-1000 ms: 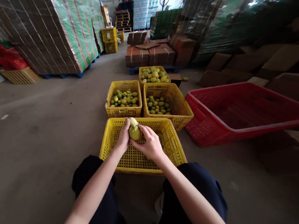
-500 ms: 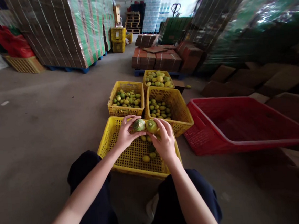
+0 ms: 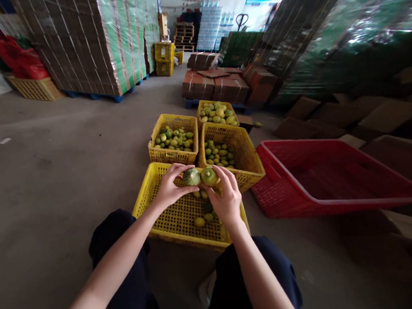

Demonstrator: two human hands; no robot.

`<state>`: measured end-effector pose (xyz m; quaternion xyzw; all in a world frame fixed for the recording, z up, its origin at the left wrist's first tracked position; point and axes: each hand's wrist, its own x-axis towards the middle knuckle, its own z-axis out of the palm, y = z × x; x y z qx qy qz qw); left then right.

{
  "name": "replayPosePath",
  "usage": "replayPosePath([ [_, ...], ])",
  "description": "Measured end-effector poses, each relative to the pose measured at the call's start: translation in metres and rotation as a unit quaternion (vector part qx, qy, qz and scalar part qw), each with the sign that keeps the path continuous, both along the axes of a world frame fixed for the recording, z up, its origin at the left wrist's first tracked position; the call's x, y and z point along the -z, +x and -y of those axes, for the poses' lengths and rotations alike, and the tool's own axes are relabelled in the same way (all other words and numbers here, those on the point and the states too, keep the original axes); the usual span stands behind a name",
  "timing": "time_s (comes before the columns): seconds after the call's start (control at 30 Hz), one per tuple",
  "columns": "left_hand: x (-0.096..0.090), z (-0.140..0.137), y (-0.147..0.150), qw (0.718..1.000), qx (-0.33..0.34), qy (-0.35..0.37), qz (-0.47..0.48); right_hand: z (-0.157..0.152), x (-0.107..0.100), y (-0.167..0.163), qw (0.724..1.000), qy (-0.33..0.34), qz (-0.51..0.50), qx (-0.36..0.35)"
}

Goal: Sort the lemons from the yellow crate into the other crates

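Note:
My left hand point(image 3: 171, 188) grips a green lemon point(image 3: 191, 177) with a pale, rough scar, thumb below and fingers above. In my right hand point(image 3: 226, 195) is a yellow-green lemon point(image 3: 208, 176), its stem end facing me. The two lemons are held side by side, nearly touching, over the far part of a low yellow crate point(image 3: 143, 197). Several loose lemons point(image 3: 199, 221) lie on the right side of that crate's slotted floor, some hidden behind my right hand.
Behind the low crate stand a left yellow crate point(image 3: 152, 154), a right yellow crate point(image 3: 251, 163) and a farther crate point(image 3: 236, 107), all holding lemons. A large red crate point(image 3: 288, 205) is at right, beside cardboard pieces point(image 3: 334, 116). Wrapped pallet stacks point(image 3: 125, 37) rise behind.
The view has tilted up slightly, so the crates appear a little lower. Both hands keep hold of the same two lemons, with hardly any movement.

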<state>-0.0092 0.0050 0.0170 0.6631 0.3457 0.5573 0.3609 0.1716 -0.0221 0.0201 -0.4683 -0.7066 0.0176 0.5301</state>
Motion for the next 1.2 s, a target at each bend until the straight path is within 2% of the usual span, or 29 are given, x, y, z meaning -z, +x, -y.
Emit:
replayPosePath([
  [0.1, 0.0, -0.001, 0.0, 0.987, 0.068, -0.101, 0.105, 0.001, -0.004, 0.003, 0.983, -0.087, -0.149, -0.065],
  [0.2, 0.001, -0.005, -0.001, 0.949, 0.108, -0.212, 0.205, -0.002, -0.007, 0.01, 0.924, -0.203, -0.282, -0.161],
  [0.3, -0.001, -0.007, -0.004, 0.907, 0.141, -0.312, 0.245, -0.006, -0.01, 0.016, 0.867, -0.294, -0.35, -0.2],
  [0.43, -0.003, -0.009, -0.006, 0.866, 0.15, -0.388, 0.277, -0.01, -0.01, 0.019, 0.827, -0.351, -0.394, -0.195],
  [0.6, 0.001, -0.012, -0.003, 0.845, 0.107, -0.406, 0.33, -0.01, -0.01, 0.015, 0.8, -0.372, -0.429, -0.196],
  [0.77, 0.002, -0.01, 0.007, 0.849, 0.066, -0.413, 0.324, -0.01, -0.003, 0.006, 0.764, -0.399, -0.465, -0.201],
  [0.97, 0.008, -0.009, 0.013, 0.892, 0.041, -0.376, 0.248, -0.009, 0.003, -0.005, 0.742, -0.417, -0.481, -0.21],
  [1.07, 0.014, -0.01, 0.011, 0.922, 0.008, -0.358, 0.146, -0.008, 0.003, -0.006, 0.746, -0.423, -0.477, -0.19],
  [1.2, 0.02, -0.01, 0.01, 0.955, -0.01, -0.292, 0.055, -0.008, 0.005, -0.006, 0.773, -0.428, -0.427, -0.193],
])
